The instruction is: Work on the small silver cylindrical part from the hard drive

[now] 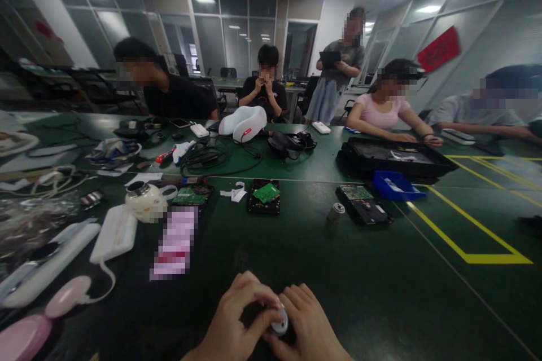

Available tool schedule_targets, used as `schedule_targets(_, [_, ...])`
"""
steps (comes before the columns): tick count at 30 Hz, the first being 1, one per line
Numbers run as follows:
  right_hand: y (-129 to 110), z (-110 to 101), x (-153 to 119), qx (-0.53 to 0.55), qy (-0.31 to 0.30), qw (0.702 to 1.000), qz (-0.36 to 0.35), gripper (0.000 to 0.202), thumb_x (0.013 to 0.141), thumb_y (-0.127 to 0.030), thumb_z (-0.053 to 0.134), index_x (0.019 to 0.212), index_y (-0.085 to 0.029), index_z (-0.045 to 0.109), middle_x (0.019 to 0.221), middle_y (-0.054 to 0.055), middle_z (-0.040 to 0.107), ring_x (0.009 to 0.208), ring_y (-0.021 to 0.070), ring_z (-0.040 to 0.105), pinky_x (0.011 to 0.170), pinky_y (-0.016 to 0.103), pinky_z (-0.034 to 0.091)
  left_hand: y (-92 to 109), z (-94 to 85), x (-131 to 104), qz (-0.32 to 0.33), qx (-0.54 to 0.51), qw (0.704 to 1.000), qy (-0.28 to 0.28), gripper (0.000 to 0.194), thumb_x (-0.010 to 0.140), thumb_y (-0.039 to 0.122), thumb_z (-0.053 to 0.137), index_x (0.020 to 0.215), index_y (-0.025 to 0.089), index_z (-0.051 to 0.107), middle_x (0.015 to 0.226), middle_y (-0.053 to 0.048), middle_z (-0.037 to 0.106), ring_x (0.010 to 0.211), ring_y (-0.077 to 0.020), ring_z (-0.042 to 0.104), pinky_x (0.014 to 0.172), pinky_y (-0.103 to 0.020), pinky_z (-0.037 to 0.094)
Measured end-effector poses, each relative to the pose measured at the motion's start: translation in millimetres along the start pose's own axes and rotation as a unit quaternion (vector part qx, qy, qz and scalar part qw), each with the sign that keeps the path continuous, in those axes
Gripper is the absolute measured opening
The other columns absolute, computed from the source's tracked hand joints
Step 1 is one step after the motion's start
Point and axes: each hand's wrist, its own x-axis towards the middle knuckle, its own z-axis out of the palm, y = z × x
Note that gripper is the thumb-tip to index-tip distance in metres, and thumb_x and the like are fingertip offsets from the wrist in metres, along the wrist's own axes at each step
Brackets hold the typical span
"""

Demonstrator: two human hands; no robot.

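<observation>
Low in the picture, at the front of the table, my two hands meet around a small round silver piece (279, 324). My left hand (243, 316) is closed, with thumb and index finger pinching at the piece's face. From the other side the fingers of my right hand (311, 324) curl round it. Most of the piece's body is hidden by the fingers. A small silver metal cylinder (337, 212) stands on the table beyond my right hand. Ahead lie a hard drive with a loose green circuit board (266, 194) on it and another hard drive (367, 206) to the right.
To the left are a third hard drive (190, 196), a cream round jar (146, 201), a pink printed sheet (175, 242) and a white power strip (114, 231). A blue scoop-shaped bin (398, 187) and a black tray (393, 158) stand right. Several people are around the table.
</observation>
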Motion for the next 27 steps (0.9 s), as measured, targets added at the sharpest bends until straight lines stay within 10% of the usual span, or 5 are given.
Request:
schedule_targets(14, [-3, -9, 2, 0.006, -0.031, 0.999, 0.008, 0.024, 0.078, -0.04, 0.068, 0.093, -0.023, 0.06, 0.088, 0.003, 0.065, 0.082, 0.0223, 0.059, 0.078, 0.034, 0.037, -47, -12.7, 11, -0.141, 0.117, 0.983, -0.01, 0.04, 0.071, 0.011, 0.08, 0.105, 0.032, 0.072, 0.096, -0.001, 0.073, 0.093, -0.0266, 0.063, 0.09, -0.049, 0.048])
schedule_targets(27, [-2, -4, 1, 0.013, -0.021, 1.0, 0.004, 0.02, 0.079, -0.037, 0.064, 0.09, -0.021, 0.06, 0.085, 0.005, 0.064, 0.081, 0.0237, 0.056, 0.077, 0.037, 0.036, 12, -6.4, 6, -0.037, -0.007, 0.999, -0.034, 0.014, 0.078, 0.01, 0.073, 0.085, 0.021, 0.069, 0.085, -0.001, 0.069, 0.083, -0.0188, 0.065, 0.075, -0.028, 0.053])
